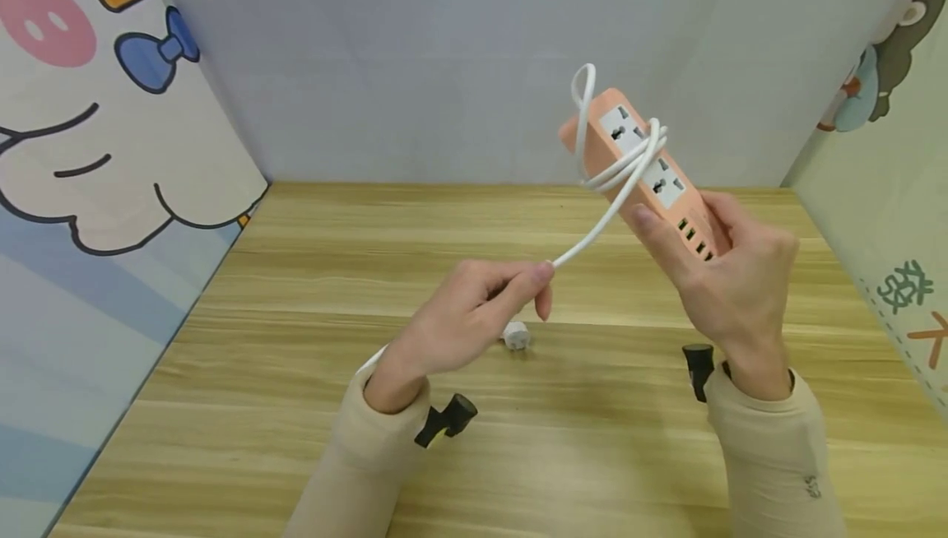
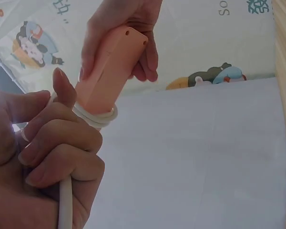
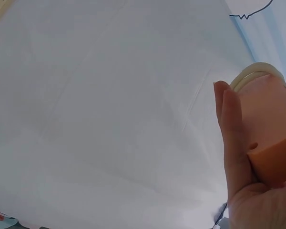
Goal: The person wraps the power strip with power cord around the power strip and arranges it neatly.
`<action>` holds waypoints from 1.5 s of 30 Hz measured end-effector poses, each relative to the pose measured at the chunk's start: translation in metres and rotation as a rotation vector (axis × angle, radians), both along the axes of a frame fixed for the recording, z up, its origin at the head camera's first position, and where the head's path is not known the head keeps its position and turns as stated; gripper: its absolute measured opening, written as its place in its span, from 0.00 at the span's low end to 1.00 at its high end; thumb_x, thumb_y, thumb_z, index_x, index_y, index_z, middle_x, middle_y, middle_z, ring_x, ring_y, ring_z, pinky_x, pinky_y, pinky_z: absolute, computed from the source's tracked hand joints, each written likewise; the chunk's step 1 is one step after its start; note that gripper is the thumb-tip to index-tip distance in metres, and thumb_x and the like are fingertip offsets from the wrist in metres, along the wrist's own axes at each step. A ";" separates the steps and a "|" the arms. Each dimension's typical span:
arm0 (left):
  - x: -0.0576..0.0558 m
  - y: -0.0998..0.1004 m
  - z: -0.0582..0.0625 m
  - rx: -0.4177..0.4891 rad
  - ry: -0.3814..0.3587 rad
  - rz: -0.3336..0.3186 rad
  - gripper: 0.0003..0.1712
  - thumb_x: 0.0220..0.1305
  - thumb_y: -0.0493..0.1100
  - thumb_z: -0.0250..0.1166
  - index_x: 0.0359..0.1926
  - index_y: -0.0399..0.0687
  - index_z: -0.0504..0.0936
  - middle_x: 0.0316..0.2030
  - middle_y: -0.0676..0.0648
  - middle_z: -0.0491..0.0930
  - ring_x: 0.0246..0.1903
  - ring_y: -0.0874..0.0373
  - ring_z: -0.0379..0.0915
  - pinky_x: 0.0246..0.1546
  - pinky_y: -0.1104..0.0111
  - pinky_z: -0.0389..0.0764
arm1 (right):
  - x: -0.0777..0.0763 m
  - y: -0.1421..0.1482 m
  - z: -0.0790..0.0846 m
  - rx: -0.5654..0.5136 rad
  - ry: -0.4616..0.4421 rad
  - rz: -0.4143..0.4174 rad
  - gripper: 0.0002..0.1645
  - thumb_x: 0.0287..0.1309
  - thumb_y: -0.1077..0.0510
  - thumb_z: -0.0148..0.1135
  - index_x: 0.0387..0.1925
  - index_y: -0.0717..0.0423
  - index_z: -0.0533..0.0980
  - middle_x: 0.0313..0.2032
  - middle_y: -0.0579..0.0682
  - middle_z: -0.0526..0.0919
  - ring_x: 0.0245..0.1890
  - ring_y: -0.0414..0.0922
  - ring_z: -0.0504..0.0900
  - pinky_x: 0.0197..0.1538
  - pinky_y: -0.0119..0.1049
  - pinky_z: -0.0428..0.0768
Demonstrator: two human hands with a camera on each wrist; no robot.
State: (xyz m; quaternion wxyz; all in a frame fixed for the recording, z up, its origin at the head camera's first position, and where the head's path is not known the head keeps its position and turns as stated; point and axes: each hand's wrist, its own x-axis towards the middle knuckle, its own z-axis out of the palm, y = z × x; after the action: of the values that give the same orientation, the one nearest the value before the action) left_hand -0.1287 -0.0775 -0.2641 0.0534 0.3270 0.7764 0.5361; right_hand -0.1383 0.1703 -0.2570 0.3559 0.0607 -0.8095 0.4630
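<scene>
One peach power strip point(image 1: 654, 211) was up in the air, tilted, with the wooden counter point(image 1: 563, 439) beneath it. The right hand point(image 1: 741, 275) gripped the strip's near end, thumb along one side and fingers round the other. Two white socket panels point(image 1: 664, 184) showed on the strip's face, along with a row of four ports point(image 1: 690, 234), the last partly covered. One white cord point(image 1: 595, 234) wrapped the strip's middle in several turns, too overlapped to count, and one loop stuck out past its far end. The left hand point(image 1: 467, 312), nearer and to the left of the strip, pinched the cord, with its other fingers curled in. One white plug point(image 1: 516, 336) lay below and left of the strip. One grey panel point(image 1: 415, 69) stood behind the strip; two cartoon-printed panels point(image 1: 96, 291) flanked it, one well to its left, one to its right.
</scene>
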 end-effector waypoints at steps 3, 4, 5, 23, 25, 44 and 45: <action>-0.005 -0.003 -0.002 0.018 -0.030 -0.060 0.20 0.82 0.46 0.46 0.33 0.50 0.81 0.18 0.52 0.57 0.18 0.59 0.52 0.23 0.70 0.58 | 0.002 -0.001 0.002 -0.043 -0.002 0.005 0.19 0.48 0.55 0.79 0.38 0.64 0.86 0.19 0.30 0.78 0.13 0.27 0.70 0.19 0.20 0.67; -0.006 -0.004 -0.003 0.026 -0.037 -0.078 0.20 0.82 0.45 0.46 0.34 0.49 0.81 0.19 0.52 0.57 0.20 0.58 0.52 0.25 0.70 0.58 | 0.002 -0.001 0.002 -0.056 -0.003 0.007 0.18 0.48 0.55 0.79 0.38 0.64 0.86 0.20 0.31 0.79 0.14 0.28 0.70 0.20 0.20 0.67; -0.008 -0.005 -0.004 0.033 -0.041 -0.096 0.20 0.82 0.45 0.46 0.34 0.48 0.81 0.20 0.52 0.57 0.21 0.58 0.52 0.26 0.70 0.58 | 0.003 -0.001 0.003 -0.069 0.000 0.013 0.18 0.47 0.56 0.79 0.37 0.65 0.86 0.20 0.31 0.79 0.14 0.28 0.70 0.20 0.20 0.67; -0.023 -0.021 -0.010 0.091 -0.122 -0.186 0.16 0.81 0.41 0.47 0.44 0.39 0.81 0.24 0.49 0.59 0.26 0.56 0.55 0.31 0.70 0.61 | 0.010 0.000 0.010 -0.317 0.044 0.256 0.11 0.49 0.66 0.74 0.37 0.67 0.86 0.23 0.44 0.88 0.16 0.35 0.81 0.20 0.23 0.73; -0.024 -0.022 -0.011 0.089 -0.122 -0.191 0.16 0.81 0.40 0.47 0.46 0.39 0.81 0.25 0.49 0.60 0.26 0.56 0.55 0.31 0.70 0.61 | 0.010 -0.001 0.010 -0.377 0.057 0.317 0.11 0.49 0.69 0.73 0.36 0.72 0.85 0.23 0.48 0.88 0.17 0.38 0.84 0.20 0.23 0.74; -0.039 -0.022 -0.023 0.013 -0.129 -0.064 0.15 0.80 0.41 0.51 0.49 0.40 0.83 0.40 0.49 0.80 0.39 0.59 0.67 0.50 0.65 0.72 | 0.016 0.005 0.015 -0.548 0.135 0.549 0.12 0.52 0.76 0.63 0.39 0.85 0.79 0.31 0.62 0.88 0.24 0.50 0.89 0.31 0.34 0.86; -0.039 -0.022 -0.024 0.012 -0.129 -0.048 0.15 0.80 0.42 0.51 0.49 0.40 0.83 0.40 0.48 0.81 0.39 0.59 0.67 0.50 0.65 0.72 | 0.016 0.005 0.015 -0.529 0.134 0.538 0.12 0.52 0.76 0.64 0.39 0.83 0.79 0.31 0.61 0.89 0.24 0.49 0.89 0.30 0.32 0.85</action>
State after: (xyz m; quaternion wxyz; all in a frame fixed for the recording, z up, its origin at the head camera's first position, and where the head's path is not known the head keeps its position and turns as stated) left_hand -0.1681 -0.0996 -0.2884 0.1139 0.3106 0.7601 0.5592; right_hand -0.1219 0.1756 -0.2419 0.2773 0.2074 -0.5918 0.7279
